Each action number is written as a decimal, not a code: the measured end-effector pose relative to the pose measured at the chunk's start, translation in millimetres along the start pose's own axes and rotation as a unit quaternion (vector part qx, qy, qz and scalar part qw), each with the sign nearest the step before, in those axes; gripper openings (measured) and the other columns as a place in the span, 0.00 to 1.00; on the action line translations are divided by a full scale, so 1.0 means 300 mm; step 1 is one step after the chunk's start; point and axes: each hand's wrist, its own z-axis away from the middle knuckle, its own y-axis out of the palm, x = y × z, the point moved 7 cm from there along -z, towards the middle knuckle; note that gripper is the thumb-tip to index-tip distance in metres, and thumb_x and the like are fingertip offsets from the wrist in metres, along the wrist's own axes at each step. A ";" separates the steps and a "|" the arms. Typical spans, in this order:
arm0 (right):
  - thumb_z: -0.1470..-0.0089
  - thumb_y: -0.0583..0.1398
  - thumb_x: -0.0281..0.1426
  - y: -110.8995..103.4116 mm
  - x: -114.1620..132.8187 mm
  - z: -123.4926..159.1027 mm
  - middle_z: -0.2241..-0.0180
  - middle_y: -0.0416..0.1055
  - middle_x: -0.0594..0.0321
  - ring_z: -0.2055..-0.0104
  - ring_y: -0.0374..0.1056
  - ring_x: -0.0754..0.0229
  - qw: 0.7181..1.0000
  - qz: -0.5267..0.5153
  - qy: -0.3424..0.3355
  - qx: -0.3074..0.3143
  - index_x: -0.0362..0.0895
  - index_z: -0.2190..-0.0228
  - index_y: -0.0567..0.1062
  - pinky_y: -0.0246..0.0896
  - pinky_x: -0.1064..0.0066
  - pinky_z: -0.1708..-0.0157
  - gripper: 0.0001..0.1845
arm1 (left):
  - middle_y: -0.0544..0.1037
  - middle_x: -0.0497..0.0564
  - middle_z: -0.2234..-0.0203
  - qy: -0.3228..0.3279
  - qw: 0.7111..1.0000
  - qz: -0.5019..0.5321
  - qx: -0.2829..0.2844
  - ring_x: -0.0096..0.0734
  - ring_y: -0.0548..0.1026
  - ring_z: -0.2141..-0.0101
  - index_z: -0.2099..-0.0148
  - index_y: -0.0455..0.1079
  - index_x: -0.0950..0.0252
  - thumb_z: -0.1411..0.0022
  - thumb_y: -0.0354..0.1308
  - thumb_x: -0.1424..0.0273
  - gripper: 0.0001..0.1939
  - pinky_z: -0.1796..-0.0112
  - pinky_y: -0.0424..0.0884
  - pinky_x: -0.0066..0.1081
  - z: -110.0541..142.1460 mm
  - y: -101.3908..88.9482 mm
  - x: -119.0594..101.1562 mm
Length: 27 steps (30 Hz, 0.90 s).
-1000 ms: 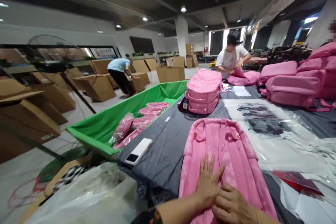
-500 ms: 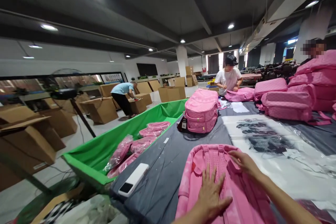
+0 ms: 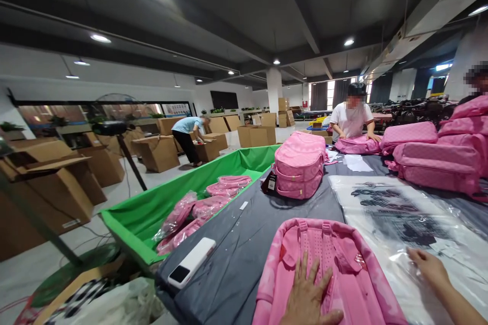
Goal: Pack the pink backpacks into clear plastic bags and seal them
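Observation:
A pink backpack (image 3: 358,284) lies in front of me with its straps and perforated back panel facing up. My left hand (image 3: 310,294) rests flat on that panel, fingers spread. To the right, my right hand (image 3: 430,268) is over a stack of clear plastic bags (image 3: 362,208) with black print. Its thumb and fingers are pinched together at the film of the top bag, which looks slightly raised there. Beyond the backpack, another pink backpack (image 3: 301,165) with a black hang tag (image 3: 271,184) lies on the dark table cover (image 3: 229,249).
Left of the table is a green-lined bin (image 3: 129,218) holding several bagged pink items (image 3: 179,216). A white phone-like device (image 3: 192,262) lies near the table edge. More pink backpacks (image 3: 438,165) are piled at right. A co-worker (image 3: 353,117) handles one across the table; another person (image 3: 188,134) bends over cartons.
My right hand has left the backpack's strap and moved right to the plastic bags. My left hand stays spread on the back panel. The view has shifted slightly left.

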 end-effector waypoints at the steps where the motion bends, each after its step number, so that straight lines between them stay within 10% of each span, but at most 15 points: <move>1: 0.47 0.42 0.60 -0.048 -0.008 -0.019 0.82 0.70 0.47 0.79 0.69 0.41 0.999 -0.008 0.028 -0.026 0.52 0.85 0.64 0.65 0.50 0.78 0.32 | 0.48 0.48 0.26 0.002 1.000 0.001 -0.004 0.57 0.34 0.28 0.28 0.49 0.39 0.41 0.53 0.35 0.44 0.32 0.32 0.62 0.003 0.000 0.004; 5: 0.45 0.42 0.62 -0.159 0.097 -0.036 0.81 0.67 0.50 0.76 0.67 0.45 0.997 -0.048 0.029 -0.061 0.52 0.83 0.62 0.63 0.53 0.75 0.32 | 0.53 0.51 0.27 0.035 0.998 -0.016 -0.059 0.63 0.44 0.29 0.29 0.57 0.43 0.40 0.57 0.41 0.40 0.34 0.40 0.66 0.000 -0.004 0.018; 10: 0.50 0.49 0.69 -0.067 0.449 0.068 0.80 0.63 0.62 0.76 0.61 0.56 0.986 -0.130 -0.100 0.035 0.49 0.79 0.63 0.60 0.65 0.76 0.36 | 0.79 0.57 0.48 0.036 0.974 0.193 -0.112 0.55 0.69 0.42 0.47 0.77 0.59 0.45 0.61 0.43 0.32 0.39 0.59 0.56 -0.061 0.013 -0.063; 14: 0.46 0.50 0.67 0.051 0.692 0.234 0.79 0.63 0.65 0.76 0.60 0.59 0.965 -0.176 -0.163 0.105 0.48 0.77 0.65 0.59 0.68 0.76 0.35 | 0.79 0.56 0.60 -0.061 0.802 0.589 -0.076 0.37 0.75 0.63 0.54 0.76 0.66 0.55 0.65 0.38 0.39 0.65 0.66 0.32 -0.121 0.064 -0.182; 17: 0.45 0.50 0.66 0.107 0.787 0.335 0.80 0.64 0.65 0.77 0.62 0.58 0.956 -0.179 -0.187 0.137 0.48 0.77 0.67 0.58 0.68 0.75 0.34 | 0.76 0.51 0.71 -0.086 0.710 0.678 -0.170 0.29 0.71 0.72 0.65 0.72 0.66 0.60 0.70 0.41 0.34 0.71 0.59 0.27 -0.105 0.017 -0.191; 19: 0.46 0.50 0.67 0.123 0.810 0.362 0.80 0.65 0.65 0.77 0.63 0.57 0.961 -0.158 -0.190 0.122 0.49 0.77 0.67 0.57 0.67 0.74 0.34 | 0.71 0.46 0.77 -0.081 0.722 0.640 -0.248 0.27 0.67 0.75 0.71 0.68 0.65 0.56 0.69 0.44 0.29 0.70 0.61 0.29 -0.060 -0.048 -0.138; 23: 0.46 0.43 0.68 0.151 0.828 0.332 0.84 0.60 0.65 0.80 0.60 0.56 0.972 -0.138 -0.178 0.067 0.51 0.79 0.60 0.52 0.65 0.75 0.35 | 0.66 0.44 0.78 -0.093 0.855 0.386 -0.333 0.30 0.66 0.73 0.75 0.59 0.61 0.44 0.63 0.56 0.19 0.64 0.66 0.32 0.052 -0.192 0.005; 27: 0.50 0.42 0.72 0.215 0.904 0.303 0.81 0.61 0.64 0.78 0.59 0.57 0.961 -0.165 -0.198 0.100 0.51 0.80 0.58 0.55 0.65 0.75 0.38 | 0.75 0.55 0.59 -0.101 0.914 0.179 -0.350 0.44 0.71 0.56 0.58 0.71 0.62 0.50 0.64 0.71 0.15 0.48 0.67 0.42 0.113 -0.262 0.055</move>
